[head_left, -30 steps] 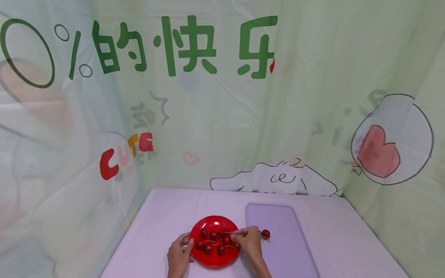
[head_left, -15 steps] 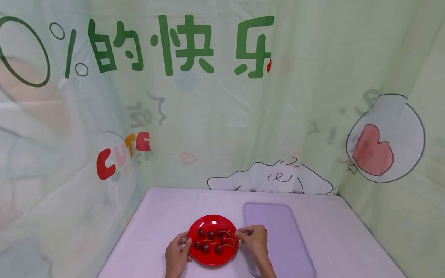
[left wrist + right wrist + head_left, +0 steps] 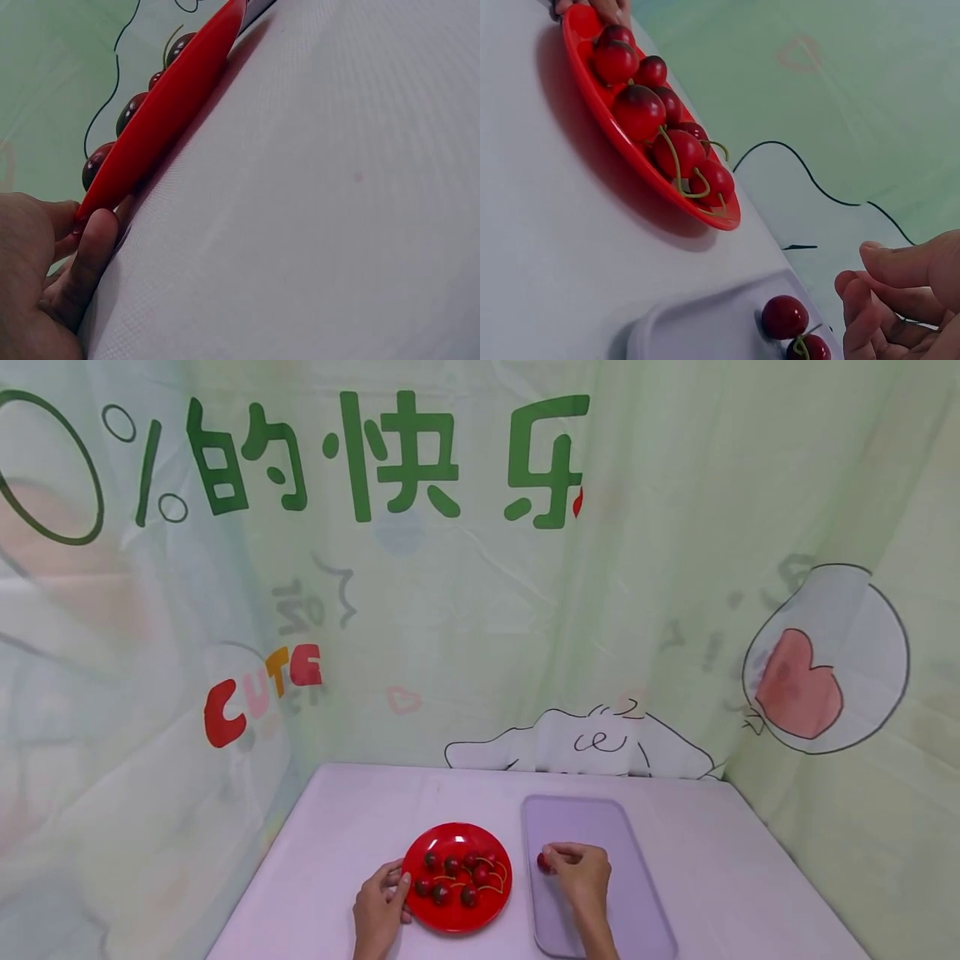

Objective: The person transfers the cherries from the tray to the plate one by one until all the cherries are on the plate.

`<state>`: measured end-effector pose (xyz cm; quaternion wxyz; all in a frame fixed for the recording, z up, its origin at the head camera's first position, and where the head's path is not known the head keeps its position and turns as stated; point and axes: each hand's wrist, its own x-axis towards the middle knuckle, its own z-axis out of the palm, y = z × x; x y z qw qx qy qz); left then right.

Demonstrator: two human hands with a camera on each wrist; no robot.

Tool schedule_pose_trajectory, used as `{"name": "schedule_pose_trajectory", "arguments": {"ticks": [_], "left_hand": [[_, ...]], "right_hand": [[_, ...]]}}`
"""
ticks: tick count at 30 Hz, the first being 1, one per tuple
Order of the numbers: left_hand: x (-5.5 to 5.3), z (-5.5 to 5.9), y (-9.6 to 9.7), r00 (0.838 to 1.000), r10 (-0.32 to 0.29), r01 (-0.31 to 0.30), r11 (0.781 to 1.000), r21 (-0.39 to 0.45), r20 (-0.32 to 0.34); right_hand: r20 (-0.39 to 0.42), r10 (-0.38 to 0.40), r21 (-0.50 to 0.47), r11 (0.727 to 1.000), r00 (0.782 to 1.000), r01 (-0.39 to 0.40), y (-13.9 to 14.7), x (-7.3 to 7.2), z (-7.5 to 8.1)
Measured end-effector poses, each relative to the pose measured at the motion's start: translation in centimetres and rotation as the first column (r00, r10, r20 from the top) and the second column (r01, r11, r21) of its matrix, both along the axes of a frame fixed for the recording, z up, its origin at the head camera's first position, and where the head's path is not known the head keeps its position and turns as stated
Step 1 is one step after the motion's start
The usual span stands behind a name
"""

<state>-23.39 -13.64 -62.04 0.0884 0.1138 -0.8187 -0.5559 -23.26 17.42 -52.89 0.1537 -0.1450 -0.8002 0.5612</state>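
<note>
A red plate bearing several dark red cherries, some with green stems, sits on the white table. My left hand grips its left rim, and the left wrist view shows thumb and fingers on either side of the edge. To the right of the plate, my right hand is over the purple tray, with a cherry beside its fingertips. In the right wrist view two cherries lie on the tray, and the thumb and loosely bent fingers have nothing between them.
A printed cloth curtain with green characters and drawings stands behind the table and along both sides. The table's back edge runs along the foot of the curtain. The tray lies a short gap to the right of the plate.
My right hand has left the plate's right side, where its fingertips were at a cherry, and moved right over the tray. The left hand keeps its grip on the rim.
</note>
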Motion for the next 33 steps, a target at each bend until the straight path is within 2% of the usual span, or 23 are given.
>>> {"name": "schedule_pose_trajectory", "arguments": {"ticks": [14, 24, 30, 33], "left_hand": [[0.0, 0.1, 0.0, 1.000, 0.001, -0.002, 1.000, -0.009, -0.010], [0.1, 0.0, 0.1, 1.000, 0.002, -0.002, 1.000, 0.000, -0.007], [0.1, 0.1, 0.1, 1.000, -0.001, 0.001, 1.000, -0.001, -0.004], [0.1, 0.1, 0.1, 1.000, 0.000, 0.000, 1.000, -0.002, -0.006]], "right_hand": [[0.002, -0.093, -0.045, 0.995, 0.996, 0.093, 2.7, -0.6, -1.6], [-0.034, -0.152, 0.016, 0.988, 0.988, 0.152, 3.8, -0.8, -3.1], [-0.015, -0.184, 0.094, 0.978, 0.983, 0.184, 4.2, -0.6, -3.7], [0.002, -0.187, 0.098, 0.978, 0.982, 0.186, 4.3, -0.5, -4.0]]}}
